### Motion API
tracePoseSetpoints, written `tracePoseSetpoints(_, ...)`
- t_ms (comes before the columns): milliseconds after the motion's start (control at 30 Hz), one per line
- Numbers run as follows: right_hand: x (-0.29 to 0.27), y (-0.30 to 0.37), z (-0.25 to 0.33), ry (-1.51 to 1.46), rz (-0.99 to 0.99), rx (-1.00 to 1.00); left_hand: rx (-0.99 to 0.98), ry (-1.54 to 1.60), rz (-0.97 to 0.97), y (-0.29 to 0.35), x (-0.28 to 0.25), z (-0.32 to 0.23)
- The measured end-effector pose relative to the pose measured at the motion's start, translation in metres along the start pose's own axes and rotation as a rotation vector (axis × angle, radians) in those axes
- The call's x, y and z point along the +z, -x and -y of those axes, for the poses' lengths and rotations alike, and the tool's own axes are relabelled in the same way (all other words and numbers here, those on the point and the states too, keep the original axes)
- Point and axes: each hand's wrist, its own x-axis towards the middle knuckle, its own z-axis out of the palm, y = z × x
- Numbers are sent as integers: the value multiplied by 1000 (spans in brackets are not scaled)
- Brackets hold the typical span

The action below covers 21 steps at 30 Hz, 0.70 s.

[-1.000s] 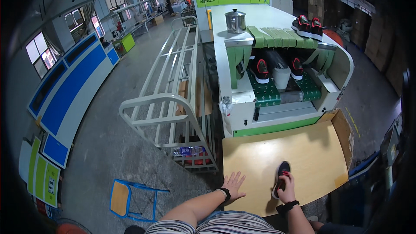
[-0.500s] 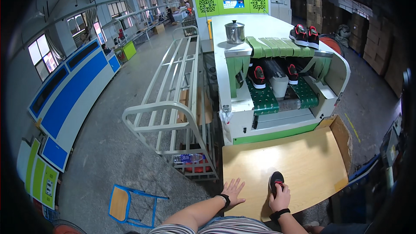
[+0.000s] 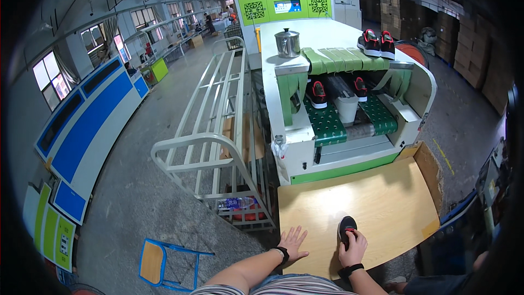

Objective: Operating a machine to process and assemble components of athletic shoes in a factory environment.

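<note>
A black sneaker (image 3: 346,224) with a red collar lies on the light wooden board (image 3: 393,207), its toe pointing away from me. My right hand (image 3: 353,250) is closed on the sneaker at its opening, and the heel end is hidden under the fingers. To the left, my left hand (image 3: 293,243) rests flat on the board with fingers spread, holding nothing. Beyond the board, two black-and-red sneakers, a left one (image 3: 316,94) and a right one (image 3: 360,88), stand apart on the green conveyor belt (image 3: 327,125) at the machine's mouth.
Another sneaker pair (image 3: 376,45) and a lidded metal pot (image 3: 287,42) stand on the white machine (image 3: 327,35). Green strips (image 3: 341,61) hang over its opening. A metal rack (image 3: 210,142) stands left of it, a blue-framed stool (image 3: 153,263) nearer. Stacked cartons (image 3: 469,49) line the right.
The view has shifted slightly, moving the machine leftward in the picture. The two sneakers on the belt sit a little deeper in the machine. Both my hands keep their places on board and sneaker.
</note>
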Motion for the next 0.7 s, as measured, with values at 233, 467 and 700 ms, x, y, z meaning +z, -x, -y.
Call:
tracePoseSetpoints(233,1,1,-3,6,-3,-2,3,-17,1,0,0,-1)
tracePoseSetpoints(467,1,6,-1,-21,-58,29,2,-18,2,1,0,-1)
tracePoseSetpoints(700,2,6,1,-29,-102,36,1,-12,11,2,-2,-2)
